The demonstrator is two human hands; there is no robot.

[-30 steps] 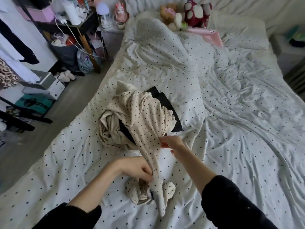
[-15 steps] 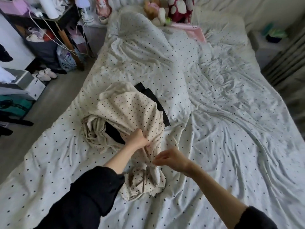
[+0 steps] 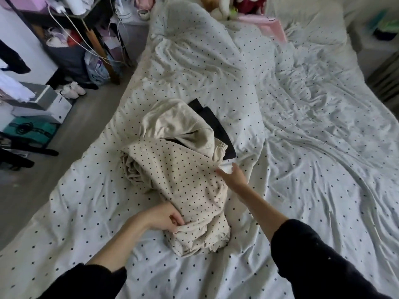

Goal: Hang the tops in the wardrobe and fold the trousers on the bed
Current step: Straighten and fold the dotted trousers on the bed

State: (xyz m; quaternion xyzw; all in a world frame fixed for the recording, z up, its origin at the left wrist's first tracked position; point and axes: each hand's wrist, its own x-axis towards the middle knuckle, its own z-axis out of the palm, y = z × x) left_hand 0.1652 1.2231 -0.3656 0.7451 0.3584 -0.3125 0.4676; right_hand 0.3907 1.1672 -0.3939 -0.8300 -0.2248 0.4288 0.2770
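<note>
Cream polka-dot trousers [image 3: 185, 186] lie spread lengthwise on the dotted bed cover [image 3: 302, 169]. My left hand [image 3: 166, 216] grips their near left edge, fingers curled into the cloth. My right hand [image 3: 234, 176] rests with straight fingers on their right edge near the elastic waistband. A plain beige garment [image 3: 179, 124] lies bunched just beyond them, on top of a black garment [image 3: 216, 126] that shows at its right side.
Soft toys [image 3: 237, 5] and a pink item [image 3: 269, 26] sit at the head of the bed. Left of the bed are grey floor [image 3: 75, 134], shoe boxes [image 3: 41, 104], white shoes [image 3: 72, 90] and a cluttered dark shelf with cables [image 3: 71, 29].
The dotted trousers went from a held-up bunch to lying spread on the bed. My left hand dropped back to their near edge; my right hand moved out to the right edge and opened.
</note>
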